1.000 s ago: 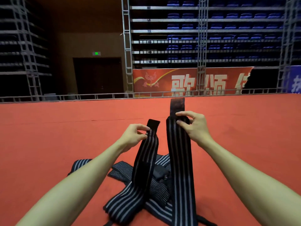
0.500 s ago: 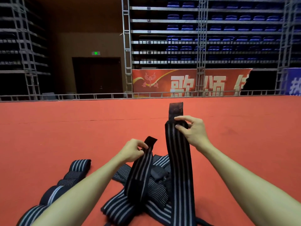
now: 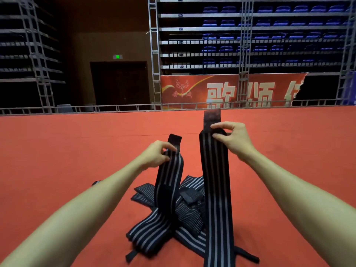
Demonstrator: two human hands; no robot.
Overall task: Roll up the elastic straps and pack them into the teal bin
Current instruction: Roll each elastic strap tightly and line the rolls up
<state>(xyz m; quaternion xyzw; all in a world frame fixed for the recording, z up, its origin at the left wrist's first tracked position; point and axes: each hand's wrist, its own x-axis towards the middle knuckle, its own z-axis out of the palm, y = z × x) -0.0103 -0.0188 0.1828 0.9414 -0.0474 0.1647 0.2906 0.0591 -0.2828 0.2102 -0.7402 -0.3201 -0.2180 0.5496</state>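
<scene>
So, two straps up, nothing rolled yet

The left hand [image 3: 158, 155] pinches the top of the shorter strap [image 3: 169, 182] just left of the frame's centre. Its thumb and curled fingers are closed on the striped band right below its dark tab. The right hand [image 3: 234, 140], a little higher and right of centre, pinches the longer strap [image 3: 215, 189] the same way. Forefinger and thumb are closed across its width, under a taller dark tab that stands above the knuckles.

Both bands hang from the hands down to the pile [image 3: 189, 209] at lower centre. I judge they are lifted by their ends to pull them free of the tangle and let them fall straight. A flat, untwisted band with its tab end in the fingers is a natural place to start a roll. Held apart, one per hand, they also cannot catch on each other.

Counted, there are two hands and two raised straps, one in each. The pile on the red carpet [image 3: 57, 151] has more striped bands crossing one another. At least three show, but they overlap too much for a firm number. No finished roll shows anywhere.

The teal bin is not in the frame, so where it stands cannot be told. Across the top, one red banner [image 3: 192, 89] hangs under rows of blue seats [image 3: 269, 10]. Packing looks far off, since the rolling has not begun
</scene>
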